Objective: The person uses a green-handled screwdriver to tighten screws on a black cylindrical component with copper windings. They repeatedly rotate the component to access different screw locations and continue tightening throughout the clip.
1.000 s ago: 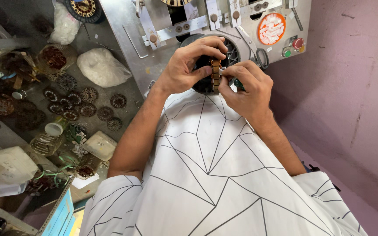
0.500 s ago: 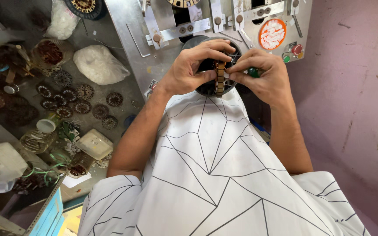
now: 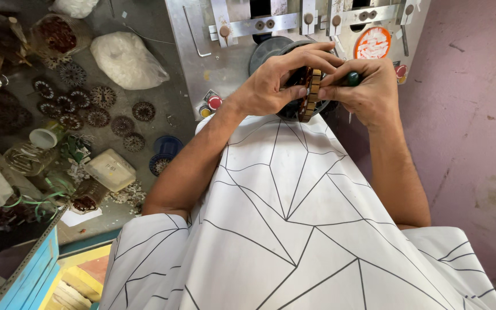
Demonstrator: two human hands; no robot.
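While our left hand [image 3: 271, 86] pinches one face of the ringed brown core [image 3: 310, 95] between thumb and fingers, our right hand [image 3: 365, 92] closes on the opposite side, with a green-handled tool [image 3: 352, 78] tucked in its grasp. Both hands are clenched around the core, which stands on edge, held up just in front of the dark round fixture [image 3: 271, 51] on the grey metal machine panel [image 3: 202, 46]. We judge the step in hand to be seating or adjusting the core by the fixture; the tool tip is hidden, so its contact point is unclear. The next move would call for steady alignment and a firm two-sided hold. Further left, similar toothed discs [image 3: 96, 109] lie scattered on the bench, near a white plastic bag [image 3: 127, 60] and a blue spool [image 3: 165, 150].
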